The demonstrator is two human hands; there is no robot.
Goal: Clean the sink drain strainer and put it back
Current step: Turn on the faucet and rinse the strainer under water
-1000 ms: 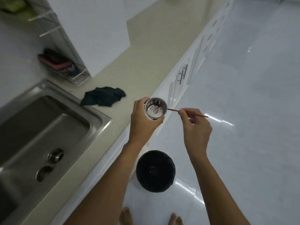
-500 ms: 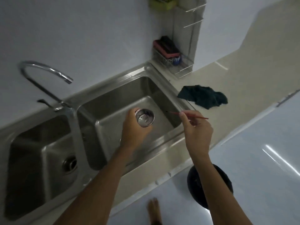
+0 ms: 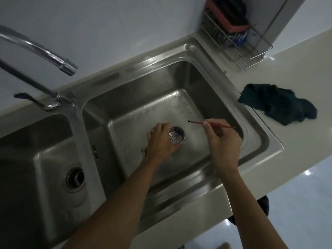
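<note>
The left hand (image 3: 160, 141) wraps its grip around the strainer (image 3: 177, 135), a small perforated steel cup tilted so its open mouth faces up and right, held over the floor of the right basin (image 3: 181, 103). The right hand (image 3: 222, 139) pinches a thin red brush (image 3: 197, 122) between thumb and fingers, its dark tip pointing left, just apart from the strainer's rim. The left basin (image 3: 45, 159) shows its own drain (image 3: 75, 177). A faucet (image 3: 53, 59) arches over the divider. On the counter (image 3: 296, 78) to the right lie a dark cloth (image 3: 276, 104) and a wire rack (image 3: 239, 44) holding sponges.
</note>
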